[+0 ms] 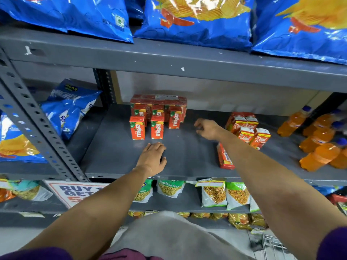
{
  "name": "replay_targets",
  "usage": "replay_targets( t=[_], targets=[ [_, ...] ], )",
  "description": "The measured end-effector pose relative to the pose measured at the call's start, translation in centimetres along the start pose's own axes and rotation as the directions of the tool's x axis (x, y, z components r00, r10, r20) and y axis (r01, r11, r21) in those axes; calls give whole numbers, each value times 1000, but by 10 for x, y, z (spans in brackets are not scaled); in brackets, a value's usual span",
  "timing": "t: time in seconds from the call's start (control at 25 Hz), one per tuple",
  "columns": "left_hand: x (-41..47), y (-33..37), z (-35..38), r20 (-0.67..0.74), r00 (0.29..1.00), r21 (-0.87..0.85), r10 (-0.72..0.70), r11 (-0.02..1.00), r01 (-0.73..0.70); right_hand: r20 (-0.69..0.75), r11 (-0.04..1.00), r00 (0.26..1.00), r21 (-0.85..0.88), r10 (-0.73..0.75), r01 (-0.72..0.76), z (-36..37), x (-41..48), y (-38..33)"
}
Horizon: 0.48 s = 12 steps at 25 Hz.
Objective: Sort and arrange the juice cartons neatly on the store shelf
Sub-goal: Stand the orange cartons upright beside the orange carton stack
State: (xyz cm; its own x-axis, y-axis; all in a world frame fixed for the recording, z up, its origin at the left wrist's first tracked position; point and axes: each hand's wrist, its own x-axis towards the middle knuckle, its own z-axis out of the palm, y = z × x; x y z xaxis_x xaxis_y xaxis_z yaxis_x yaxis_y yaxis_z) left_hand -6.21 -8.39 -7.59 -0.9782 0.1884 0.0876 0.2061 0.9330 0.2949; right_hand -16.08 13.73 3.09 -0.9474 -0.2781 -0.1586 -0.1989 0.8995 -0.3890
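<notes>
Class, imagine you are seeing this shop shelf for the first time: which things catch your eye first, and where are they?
The big blue chip bags along the top shelf stand out first. On the middle shelf, orange-red Maaza cartons stand in rows left of centre, with Real cartons to the right and orange drink bottles at the far right. The left hand rests flat on the bare shelf, and the right hand hovers empty between the carton groups.
</notes>
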Motion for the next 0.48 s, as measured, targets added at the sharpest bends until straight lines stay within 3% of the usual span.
replay_targets(
  t=[0.2,0.36,0.48],
  targets=[
    [5,13,9,-10,999,8,-50,999,50,39,963,985,-218,169,-157,-11,-25,55],
    [6,14,10,-15,998,11,-65,998,65,63,909,969,-366,238,-200,-13,-35,64],
    [5,15,10,-21,998,15,-66,998,66,47,900,956,-352,291,-257,-15,-38,65]
  ],
)
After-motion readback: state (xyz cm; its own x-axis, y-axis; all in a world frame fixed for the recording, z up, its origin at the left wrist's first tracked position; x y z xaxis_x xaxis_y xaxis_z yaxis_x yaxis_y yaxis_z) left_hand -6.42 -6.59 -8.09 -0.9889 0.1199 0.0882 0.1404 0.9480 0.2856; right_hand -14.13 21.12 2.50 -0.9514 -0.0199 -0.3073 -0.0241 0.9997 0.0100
